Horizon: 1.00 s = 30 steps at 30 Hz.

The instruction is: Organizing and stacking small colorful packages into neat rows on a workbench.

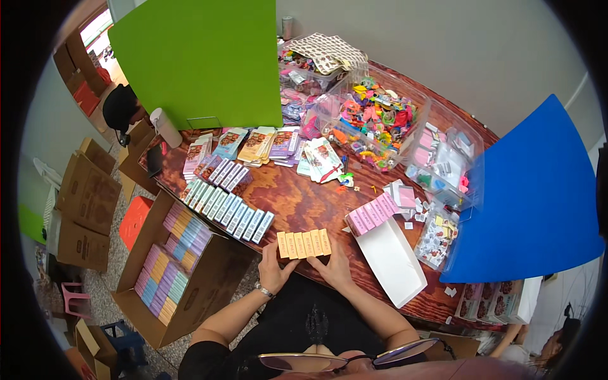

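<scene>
Together, left hand and right hand in apparent grip on a row of yellow boxes

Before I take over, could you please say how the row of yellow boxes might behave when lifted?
The yellow boxes seem stiff, given their straight edges. With no band visible, the row could split if the left hand or right hand loosens.

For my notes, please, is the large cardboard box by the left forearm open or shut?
Open: the cardboard box shows coloured cartons inside.
</scene>
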Each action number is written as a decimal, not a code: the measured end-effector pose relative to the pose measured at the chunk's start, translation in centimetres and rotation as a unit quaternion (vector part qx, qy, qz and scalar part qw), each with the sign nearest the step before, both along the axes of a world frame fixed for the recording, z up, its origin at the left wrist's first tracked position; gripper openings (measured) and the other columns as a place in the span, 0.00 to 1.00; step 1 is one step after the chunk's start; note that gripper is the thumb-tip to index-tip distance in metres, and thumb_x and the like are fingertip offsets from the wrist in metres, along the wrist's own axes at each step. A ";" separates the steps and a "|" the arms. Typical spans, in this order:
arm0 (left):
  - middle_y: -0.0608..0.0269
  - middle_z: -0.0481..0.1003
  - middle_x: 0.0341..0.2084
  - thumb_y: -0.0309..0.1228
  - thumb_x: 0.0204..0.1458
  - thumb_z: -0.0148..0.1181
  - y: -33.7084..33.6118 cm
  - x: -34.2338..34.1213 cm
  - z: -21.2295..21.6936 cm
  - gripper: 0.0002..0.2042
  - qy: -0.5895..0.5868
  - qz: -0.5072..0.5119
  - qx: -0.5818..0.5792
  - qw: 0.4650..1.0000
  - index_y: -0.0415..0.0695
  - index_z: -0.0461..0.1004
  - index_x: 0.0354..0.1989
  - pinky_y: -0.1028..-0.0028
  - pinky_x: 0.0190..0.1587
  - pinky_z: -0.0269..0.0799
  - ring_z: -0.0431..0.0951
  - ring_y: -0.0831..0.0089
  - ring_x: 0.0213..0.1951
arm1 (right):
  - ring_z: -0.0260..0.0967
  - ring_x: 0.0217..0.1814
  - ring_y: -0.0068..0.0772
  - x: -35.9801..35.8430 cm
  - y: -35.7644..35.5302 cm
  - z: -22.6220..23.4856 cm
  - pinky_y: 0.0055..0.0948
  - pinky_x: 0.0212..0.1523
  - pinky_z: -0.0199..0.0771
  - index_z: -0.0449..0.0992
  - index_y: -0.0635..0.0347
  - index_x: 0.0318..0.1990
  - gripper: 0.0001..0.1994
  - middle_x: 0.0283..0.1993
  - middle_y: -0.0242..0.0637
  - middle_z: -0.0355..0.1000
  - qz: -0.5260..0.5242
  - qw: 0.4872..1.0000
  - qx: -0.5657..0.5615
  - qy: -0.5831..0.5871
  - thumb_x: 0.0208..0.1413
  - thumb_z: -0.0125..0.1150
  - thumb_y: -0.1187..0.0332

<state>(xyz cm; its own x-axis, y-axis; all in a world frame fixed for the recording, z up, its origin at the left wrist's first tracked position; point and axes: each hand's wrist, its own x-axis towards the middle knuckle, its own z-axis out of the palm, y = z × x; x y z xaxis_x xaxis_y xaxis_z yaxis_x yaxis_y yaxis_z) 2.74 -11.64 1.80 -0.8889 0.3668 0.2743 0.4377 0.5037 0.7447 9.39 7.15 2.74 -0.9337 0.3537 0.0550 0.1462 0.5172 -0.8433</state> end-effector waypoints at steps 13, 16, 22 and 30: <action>0.52 0.75 0.38 0.30 0.43 0.76 0.4 0.2 -0.8 0.26 0.053 0.034 0.017 0.998 0.40 0.72 0.50 0.64 0.40 0.77 0.79 0.54 0.39 | 0.64 0.64 0.56 -0.2 -0.6 -0.9 0.48 0.62 0.65 0.58 0.62 0.68 0.43 0.61 0.55 0.65 -0.022 1.000 -0.001 -0.004 0.50 0.70 0.49; 0.52 0.75 0.38 0.30 0.43 0.76 0.7 0.3 -0.2 0.25 0.037 0.027 0.017 0.999 0.40 0.72 0.49 0.65 0.41 0.77 0.80 0.55 0.39 | 0.63 0.65 0.56 0.0 -0.2 -0.8 0.47 0.63 0.65 0.58 0.62 0.67 0.42 0.62 0.55 0.65 -0.030 1.000 0.001 0.001 0.50 0.71 0.50; 0.49 0.75 0.42 0.25 0.46 0.71 1.5 3.0 4.6 0.26 0.032 -0.077 0.046 0.995 0.39 0.69 0.55 0.65 0.44 0.76 0.80 0.56 0.41 | 0.65 0.64 0.47 4.0 2.8 2.5 0.41 0.64 0.65 0.59 0.66 0.67 0.38 0.60 0.51 0.66 -0.013 0.997 -0.030 0.063 0.52 0.68 0.59; 0.39 0.64 0.55 0.30 0.54 0.65 12.2 7.0 3.6 0.34 -0.058 -0.272 0.145 0.950 0.31 0.57 0.67 0.61 0.58 0.68 0.69 0.48 0.57 | 0.69 0.56 0.32 9.0 15.7 4.6 0.31 0.57 0.68 0.67 0.67 0.61 0.22 0.54 0.44 0.72 -0.142 0.979 -0.087 0.115 0.63 0.55 0.64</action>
